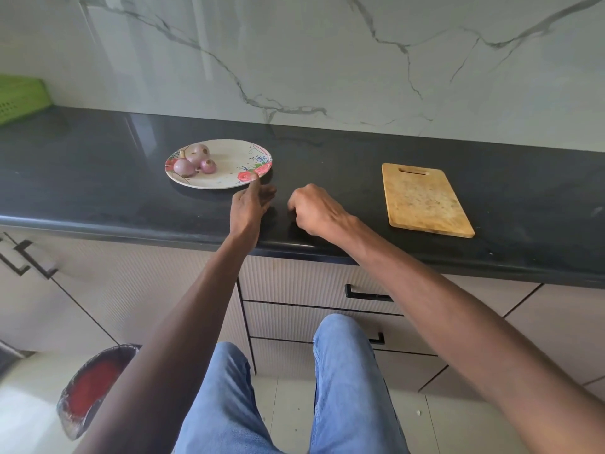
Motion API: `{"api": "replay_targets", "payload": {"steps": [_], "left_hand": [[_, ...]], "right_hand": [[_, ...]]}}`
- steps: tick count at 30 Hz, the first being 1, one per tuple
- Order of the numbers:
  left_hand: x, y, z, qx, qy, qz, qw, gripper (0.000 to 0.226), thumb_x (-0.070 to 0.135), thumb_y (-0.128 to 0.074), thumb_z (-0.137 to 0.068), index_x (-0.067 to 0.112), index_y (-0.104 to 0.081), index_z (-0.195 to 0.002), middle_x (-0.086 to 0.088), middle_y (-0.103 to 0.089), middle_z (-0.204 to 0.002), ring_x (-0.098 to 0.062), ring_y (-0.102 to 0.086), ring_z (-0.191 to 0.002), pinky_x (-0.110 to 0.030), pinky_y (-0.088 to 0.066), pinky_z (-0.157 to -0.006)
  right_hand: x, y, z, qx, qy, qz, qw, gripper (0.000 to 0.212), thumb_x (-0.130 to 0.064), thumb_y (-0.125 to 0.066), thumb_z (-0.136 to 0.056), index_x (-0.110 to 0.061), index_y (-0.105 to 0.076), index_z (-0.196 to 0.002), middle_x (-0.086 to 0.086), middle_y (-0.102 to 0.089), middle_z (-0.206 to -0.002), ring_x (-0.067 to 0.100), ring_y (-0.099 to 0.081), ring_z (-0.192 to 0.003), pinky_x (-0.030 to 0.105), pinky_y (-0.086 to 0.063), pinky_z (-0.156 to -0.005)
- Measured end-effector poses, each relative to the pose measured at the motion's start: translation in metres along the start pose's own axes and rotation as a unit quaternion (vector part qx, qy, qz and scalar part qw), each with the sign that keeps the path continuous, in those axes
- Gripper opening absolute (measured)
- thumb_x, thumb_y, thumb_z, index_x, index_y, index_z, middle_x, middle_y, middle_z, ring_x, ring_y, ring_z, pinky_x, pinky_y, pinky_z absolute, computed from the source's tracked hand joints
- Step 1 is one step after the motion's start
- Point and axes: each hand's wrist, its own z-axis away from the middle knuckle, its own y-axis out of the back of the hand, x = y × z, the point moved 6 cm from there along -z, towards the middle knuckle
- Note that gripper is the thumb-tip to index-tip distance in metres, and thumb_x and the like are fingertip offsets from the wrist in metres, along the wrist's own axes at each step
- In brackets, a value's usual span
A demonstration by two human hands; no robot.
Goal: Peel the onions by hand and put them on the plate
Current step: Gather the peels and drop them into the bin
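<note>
Now reaching: left hand (pixel 250 204) open, fingers (pixel 254 185) touching plate (pixel 229 183) rim at five o'clock; right hand (pixel 314 208) curled, empty. Next, pick an onion (pixel 184 167) to peel.

We find no text, label, brand, number or sign that we can read anywhere in this view.
</note>
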Motion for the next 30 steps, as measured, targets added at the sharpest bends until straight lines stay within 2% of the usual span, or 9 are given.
{"api": "replay_targets", "payload": {"steps": [7,11,14,16,18,19,21,25,30], "left_hand": [[0.004,-0.005,0.006,0.027,-0.002,-0.037,0.999,0.05,0.043,-0.041,-0.107,0.003,-0.071,-0.102,-0.005,-0.074,-0.098,-0.019,-0.069,-0.106,-0.029,-0.052,-0.084],[0.007,-0.001,0.008,0.038,-0.005,-0.001,0.999,0.049,0.044,-0.044,-0.106,0.008,-0.072,-0.087,-0.005,-0.075,-0.093,-0.019,-0.071,-0.096,-0.036,-0.052,-0.094],[0.012,0.009,0.016,0.061,0.0,0.079,0.995,0.045,0.037,-0.045,-0.108,0.004,-0.07,-0.09,-0.007,-0.074,-0.089,-0.019,-0.071,-0.089,-0.036,-0.053,-0.098],[0.016,0.019,0.022,0.077,0.0,0.121,0.99,0.041,0.033,-0.045,-0.108,0.003,-0.069,-0.095,-0.008,-0.074,-0.09,-0.019,-0.073,-0.09,-0.037,-0.054,-0.1],[0.019,0.035,0.029,0.097,-0.007,0.147,0.984,0.038,0.031,-0.047,-0.107,0.003,-0.069,-0.094,-0.009,-0.075,-0.089,-0.02,-0.074,-0.089,-0.036,-0.056,-0.097],[0.022,0.044,0.032,0.104,-0.009,0.157,0.982,0.038,0.031,-0.048,-0.107,0.002,-0.069,-0.094,-0.01,-0.075,-0.089,-0.021,-0.075,-0.088,-0.036,-0.058,-0.095],[0.028,0.06,0.038,0.115,-0.015,0.18,0.977,0.038,0.03,-0.049,-0.107,0.001,-0.07,-0.093,-0.012,-0.075,-0.088,-0.023,-0.075,-0.086,-0.035,-0.06,-0.089],[0.041,0.112,0.047,0.181,-0.037,0.219,0.958,0.038,0.027,-0.048,-0.107,0.002,-0.067,-0.087,-0.011,-0.073,-0.077,-0.022,-0.074,-0.075,-0.032,-0.061,-0.073],[0.031,0.205,0.049,0.244,-0.013,0.235,0.941,0.043,0.031,-0.042,-0.109,0.004,-0.061,-0.083,-0.013,-0.067,-0.081,-0.021,-0.07,-0.072,-0.028,-0.058,-0.064]], "right_hand": [[-0.018,0.008,0.001,0.02,-0.089,0.036,0.995,0.019,0.003,-0.056,-0.09,0.0,-0.07,-0.102,0.019,-0.07,-0.104,0.036,-0.066,-0.098,0.036,-0.047,-0.07],[-0.03,0.007,0.009,0.051,-0.132,0.028,0.989,0.026,0.006,-0.046,-0.092,0.0,-0.065,-0.11,0.02,-0.066,-0.114,0.036,-0.063,-0.107,0.04,-0.05,-0.078],[-0.013,0.001,0.001,0.064,-0.202,-0.109,0.971,0.02,0.007,-0.054,-0.084,0.001,-0.068,-0.098,0.018,-0.07,-0.102,0.035,-0.068,-0.098,0.034,-0.05,-0.07],[0.006,-0.01,-0.002,0.066,-0.295,-0.355,0.885,0.009,0.01,-0.063,-0.078,0.004,-0.067,-0.082,0.016,-0.07,-0.083,0.028,-0.072,-0.077,0.026,-0.052,-0.054],[-0.001,-0.024,0.003,0.047,-0.328,-0.621,0.71,0.017,0.021,-0.062,-0.079,0.006,-0.059,-0.071,0.016,-0.064,-0.07,0.024,-0.066,-0.061,0.026,-0.054,-0.043],[-0.011,-0.03,0.005,0.034,-0.321,-0.702,0.635,0.019,0.022,-0.059,-0.082,0.007,-0.058,-0.071,0.016,-0.063,-0.067,0.023,-0.064,-0.06,0.025,-0.056,-0.045],[-0.035,-0.036,0.005,0.009,-0.294,-0.786,0.544,0.018,0.02,-0.059,-0.085,0.006,-0.059,-0.074,0.014,-0.065,-0.058,0.021,-0.066,-0.053,0.024,-0.058,-0.049],[-0.106,-0.046,-0.011,-0.045,-0.256,-0.848,0.463,0.018,0.017,-0.057,-0.088,0.006,-0.06,-0.074,0.014,-0.066,-0.053,0.02,-0.067,-0.046,0.024,-0.058,-0.05],[-0.193,-0.07,-0.03,-0.129,-0.23,-0.852,0.452,0.022,0.016,-0.054,-0.09,0.005,-0.059,-0.072,0.015,-0.065,-0.053,0.021,-0.066,-0.043,0.023,-0.057,-0.052]]}}
